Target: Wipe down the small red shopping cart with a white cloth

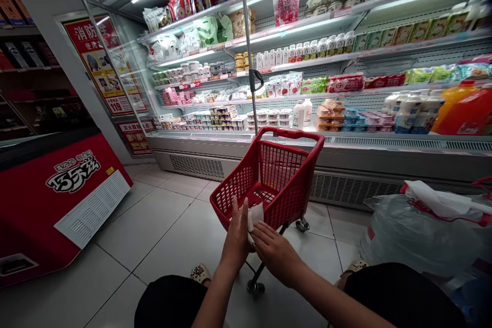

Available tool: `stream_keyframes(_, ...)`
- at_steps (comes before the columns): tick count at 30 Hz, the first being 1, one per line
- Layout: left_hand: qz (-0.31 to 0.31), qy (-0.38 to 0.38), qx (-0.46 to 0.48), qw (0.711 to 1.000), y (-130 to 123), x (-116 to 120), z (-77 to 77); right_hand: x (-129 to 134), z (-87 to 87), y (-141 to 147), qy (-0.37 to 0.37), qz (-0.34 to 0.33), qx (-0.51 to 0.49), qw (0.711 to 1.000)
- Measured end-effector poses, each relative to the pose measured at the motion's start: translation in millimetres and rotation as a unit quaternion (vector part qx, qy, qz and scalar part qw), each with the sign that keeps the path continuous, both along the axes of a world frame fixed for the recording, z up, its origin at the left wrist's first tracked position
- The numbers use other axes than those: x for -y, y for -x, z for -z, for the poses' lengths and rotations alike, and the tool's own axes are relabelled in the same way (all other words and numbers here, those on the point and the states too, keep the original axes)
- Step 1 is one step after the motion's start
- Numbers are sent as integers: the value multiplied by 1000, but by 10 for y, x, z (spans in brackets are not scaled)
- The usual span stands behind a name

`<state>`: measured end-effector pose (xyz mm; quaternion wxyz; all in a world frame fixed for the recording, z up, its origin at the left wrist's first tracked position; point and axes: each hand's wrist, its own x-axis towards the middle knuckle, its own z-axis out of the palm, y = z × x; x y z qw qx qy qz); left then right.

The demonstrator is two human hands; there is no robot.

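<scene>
My two hands meet in front of the near side of a red shopping cart [295, 196]. A crumpled white tissue [256, 213] sits between them, its upper edge sticking out above my right fingers. My left hand [237, 238] points upward with its fingers stretched and apart, the tissue lying against its inner side. My right hand [277, 252] comes in from the right, pressing the tissue toward the left palm with its fingers together. Part of the tissue is hidden behind the right fingers. Inside the cart no goods show; its red grid walls and base are visible.
An open refrigerated shelf [215, 138] full of dairy and drinks runs along the back. A red chest freezer [57, 200] stands at left. Plastic-wrapped large bottles [418, 236] sit on the tiled floor [161, 225] at right. My knees frame the bottom.
</scene>
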<state>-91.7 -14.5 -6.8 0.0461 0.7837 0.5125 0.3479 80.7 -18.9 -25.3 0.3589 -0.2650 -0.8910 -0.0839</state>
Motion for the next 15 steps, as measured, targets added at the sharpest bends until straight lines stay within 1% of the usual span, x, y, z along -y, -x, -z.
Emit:
stream_keyframes(2, 0, 4, 5, 1000, 25, -23, -37, -27, -49, -86, 0, -8, 13, 1000)
stream_keyframes(3, 7, 1, -13, 1000, 63, -47, -55, -68, -77, -172, 1, -8, 21, 1000)
stream_keyframes(5, 20, -17, -81, 996, 182, -122, -80, -168, -119, -379, 5, 4, 32, 999)
stream_keyframes(7, 25, -37, -160, 986, 316, -215, -81, -250, -130, -571, 11, 24, 35, 999)
stream_keyframes(10, 26, -42, -222, 974, 401, -337, -36, -275, -79, -733, 17, 64, 29, 997)
stream_keyframes(12, 14, -50, -234, 971, 323, -382, 12, -218, -19, -735, 22, 106, 12, 994)
stream_keyframes(15, -27, -76, -228, 970, 47, -381, 85, -63, 89, -624, 34, 153, -4, 988)
